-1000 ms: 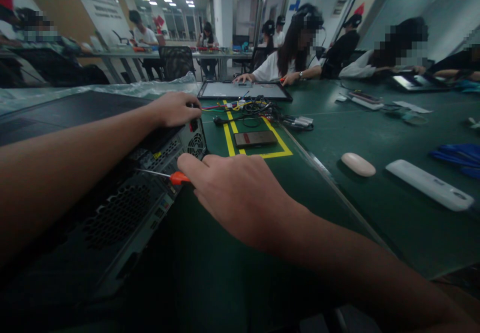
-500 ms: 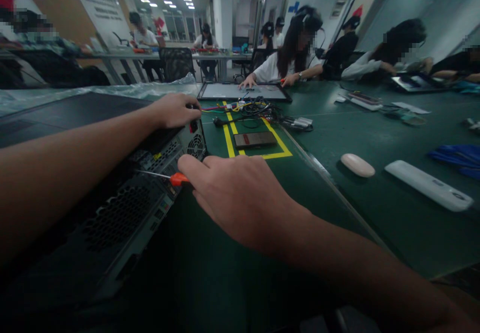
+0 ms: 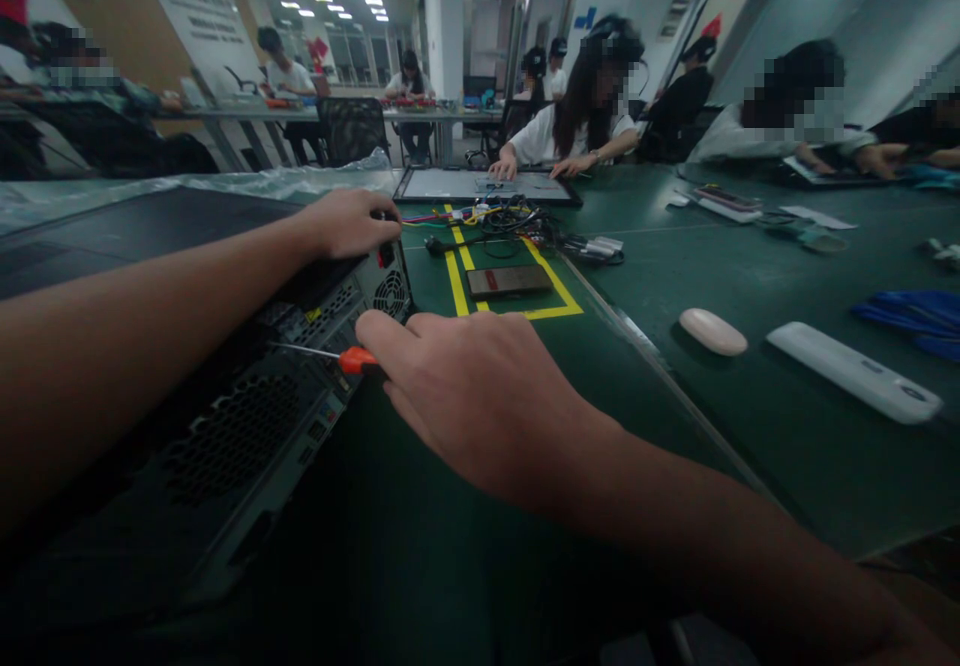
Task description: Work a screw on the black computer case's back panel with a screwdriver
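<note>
At the computer case (image 3: 240,436), work stayed on one spot: the right hand (image 3: 480,391) kept fingers round the screwdriver (image 3: 357,360); the left hand (image 3: 349,222) rested atop, grip unclear.

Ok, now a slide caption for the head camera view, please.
Left hand on a computer case, right hand pointing an orange-handled screwdriver at its rear panel.

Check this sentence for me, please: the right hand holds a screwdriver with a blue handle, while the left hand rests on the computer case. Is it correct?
Not fully: the visible part of the handle on the screwdriver is orange, not blue, as the head view shows. The right hand does hold it, while the left hand rests on the computer case.
</note>
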The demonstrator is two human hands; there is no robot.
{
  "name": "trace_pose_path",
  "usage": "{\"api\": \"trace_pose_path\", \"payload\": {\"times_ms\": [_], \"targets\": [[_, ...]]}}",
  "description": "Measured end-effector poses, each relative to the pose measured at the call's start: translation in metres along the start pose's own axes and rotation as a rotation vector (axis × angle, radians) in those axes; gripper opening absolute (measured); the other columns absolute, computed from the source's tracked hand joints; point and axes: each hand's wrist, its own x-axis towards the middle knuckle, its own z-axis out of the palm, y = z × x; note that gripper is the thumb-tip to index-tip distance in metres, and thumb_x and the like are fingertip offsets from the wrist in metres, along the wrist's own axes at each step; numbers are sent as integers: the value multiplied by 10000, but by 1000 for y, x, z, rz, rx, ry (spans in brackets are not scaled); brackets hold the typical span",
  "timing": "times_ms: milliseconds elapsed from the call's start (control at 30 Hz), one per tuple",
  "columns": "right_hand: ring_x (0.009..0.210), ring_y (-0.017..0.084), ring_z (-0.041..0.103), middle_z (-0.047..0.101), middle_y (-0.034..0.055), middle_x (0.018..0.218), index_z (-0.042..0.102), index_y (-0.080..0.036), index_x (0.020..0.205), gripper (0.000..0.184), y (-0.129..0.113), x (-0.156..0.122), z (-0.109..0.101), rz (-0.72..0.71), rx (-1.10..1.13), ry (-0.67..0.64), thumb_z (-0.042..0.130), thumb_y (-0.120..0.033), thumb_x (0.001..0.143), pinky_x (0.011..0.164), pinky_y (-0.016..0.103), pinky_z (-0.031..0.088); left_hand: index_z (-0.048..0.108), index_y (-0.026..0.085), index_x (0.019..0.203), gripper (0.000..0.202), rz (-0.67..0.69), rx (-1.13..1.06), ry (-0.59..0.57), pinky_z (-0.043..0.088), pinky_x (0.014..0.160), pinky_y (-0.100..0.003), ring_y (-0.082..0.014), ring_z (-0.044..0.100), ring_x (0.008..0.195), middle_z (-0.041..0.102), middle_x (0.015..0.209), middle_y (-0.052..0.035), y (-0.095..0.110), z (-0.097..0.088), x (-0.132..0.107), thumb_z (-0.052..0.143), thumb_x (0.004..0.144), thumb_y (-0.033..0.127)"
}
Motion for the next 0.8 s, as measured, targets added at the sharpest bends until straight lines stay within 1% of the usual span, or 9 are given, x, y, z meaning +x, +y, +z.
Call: {"api": "trace_pose_path", "payload": {"times_ms": [167, 267, 400, 600, 667, 800], "targets": [[703, 191, 690, 782, 20, 903, 664, -200, 1148, 138, 0, 0, 0, 12, -15, -27, 547, -174, 1080, 550, 361, 172, 824, 187, 1366, 619, 6, 12, -19, 563, 1071, -478, -403, 734, 1195, 808, 1316, -142, 0, -1, 0, 539, 873, 428], [734, 193, 715, 788, 31, 927, 657, -202, 1135, 142, -1, 1, -2, 31, -16, -49, 520, -190, 1100, 558, 364, 179, 828, 187, 1354, 619, 7, 19, -14, 565, 1071, -482, -406, 732, 1203, 808, 1324, -143, 0, 0, 1, 533, 870, 435], [763, 202, 728, 794, 49, 947, 666, -193, 1102, 144, -2, 2, -6, 48, 11, -82, 528, -233, 1111, 564, 360, 192, 830, 189, 1351, 626, 10, 18, -12, 560, 1089, -492, -411, 725, 1222, 804, 1329, -153, 0, 0, 0, 534, 865, 451], [832, 212, 725, 784, 73, 981, 707, -173, 1025, 210, -4, 2, -10, 56, 54, -100, 530, -242, 1115, 579, 358, 230, 816, 209, 1364, 628, 11, 6, -31, 557, 1098, -512, -407, 724, 1206, 806, 1309, -152, 1, -3, -2, 516, 879, 472], [842, 219, 723, 780, 72, 973, 719, -171, 1006, 244, -5, 1, -10, 52, 68, -100, 517, -244, 1121, 583, 359, 241, 819, 201, 1355, 629, 15, 3, -31, 550, 1109, -519, -412, 720, 1214, 802, 1319, -160, 1, -3, -2, 512, 881, 478], [827, 218, 719, 775, 64, 942, 721, -173, 971, 278, -8, 0, -6, 59, 81, -91, 510, -254, 1133, 573, 361, 249, 837, 221, 1318, 595, 18, -11, -10, 544, 1120, -526, -416, 718, 1220, 808, 1321, -150, 0, 0, -1, 525, 875, 467]]}}
